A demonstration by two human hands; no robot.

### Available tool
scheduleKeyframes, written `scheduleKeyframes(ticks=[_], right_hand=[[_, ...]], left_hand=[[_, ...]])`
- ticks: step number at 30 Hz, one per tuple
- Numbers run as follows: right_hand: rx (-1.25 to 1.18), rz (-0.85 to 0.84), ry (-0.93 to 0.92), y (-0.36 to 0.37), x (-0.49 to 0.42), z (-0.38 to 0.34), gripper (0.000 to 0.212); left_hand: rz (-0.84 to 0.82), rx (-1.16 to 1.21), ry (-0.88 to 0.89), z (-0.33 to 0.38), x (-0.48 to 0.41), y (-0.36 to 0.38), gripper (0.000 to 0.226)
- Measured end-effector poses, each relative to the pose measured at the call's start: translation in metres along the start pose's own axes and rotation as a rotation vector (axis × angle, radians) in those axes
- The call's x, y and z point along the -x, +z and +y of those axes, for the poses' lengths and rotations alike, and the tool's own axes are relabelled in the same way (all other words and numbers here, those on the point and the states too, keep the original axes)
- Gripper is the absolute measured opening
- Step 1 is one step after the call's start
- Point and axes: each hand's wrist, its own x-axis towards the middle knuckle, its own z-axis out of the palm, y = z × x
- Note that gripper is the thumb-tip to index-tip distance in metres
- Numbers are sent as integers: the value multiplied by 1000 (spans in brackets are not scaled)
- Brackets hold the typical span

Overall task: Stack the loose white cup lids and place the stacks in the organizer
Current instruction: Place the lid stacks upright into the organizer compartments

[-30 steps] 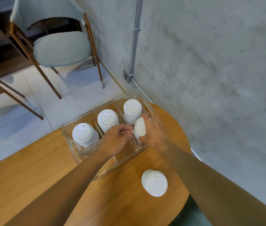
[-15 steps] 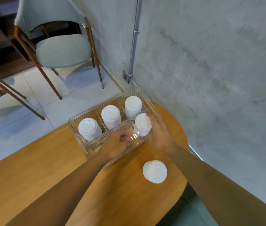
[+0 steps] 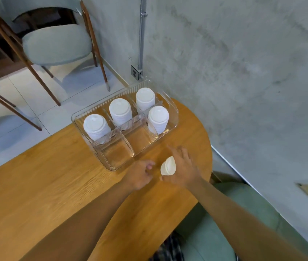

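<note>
Clear organizer (image 3: pixel 118 154) sits at the far end of the wooden table (image 3: pixel 55 185), close to the concrete wall (image 3: pixel 243 72). It has 2 rows of 3 compartments. Four lid stacks stand upright in it. The far row holds the far-left stack (image 3: pixel 95 127), far-middle stack (image 3: pixel 120 111) and far-right stack (image 3: pixel 145 97). The near-right stack (image 3: pixel 158 117) is in the near row's right compartment.

The fifth stack (image 3: pixel 167 166) is outside the organizer, just in front of it over the table. The right hand (image 3: pixel 184 169) clasps it w/ thumb on the near side and fingers reaching over the far side. The stack looks tilted, top toward the left. Can't tell whether its base touches the table, since the hand hides it.

The left hand (image 3: pixel 139 175) is just left of that stack, fingers loosely curled w/ nothing in them. Contact btw. it and the stack can't be made out.

Beyond the table a chair (image 3: pixel 55 44) w/ pale green cushion stands on the tiled floor (image 3: pixel 36 113). A metal pipe (image 3: pixel 142 34) runs down the wall to a socket (image 3: pixel 135 72). A green seat (image 3: pixel 215 232) shows below the table's right edge.
</note>
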Motion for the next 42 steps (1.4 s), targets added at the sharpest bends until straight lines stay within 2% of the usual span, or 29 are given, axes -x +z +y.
scheduleKeyframes(ticks=[3,10,16,22,30,37,42], right_hand=[[17,4,17,15,-1,7,123],[-23,108,-18,32,-7,15,109],[-5,137,-51,36,-9,19,95],[-13,103,-65,27,-8,19,91],[-60,138,-121,-21,9,-5,97],[-110,224,-228,-74,9,-55,92],[-95,232,-300,-80,-13,-95,94]], left_hand=[[-32,-2,-16,-10,-6,16,63],[-17,-56,58,-21,-29,42,88],[30,-87,120,-18,-47,62,84],[119,-119,186,-13,-50,66,76],[152,-189,274,17,-33,19,80],[327,-224,328,49,-15,-49,85],[426,-140,265,45,0,-85,83]])
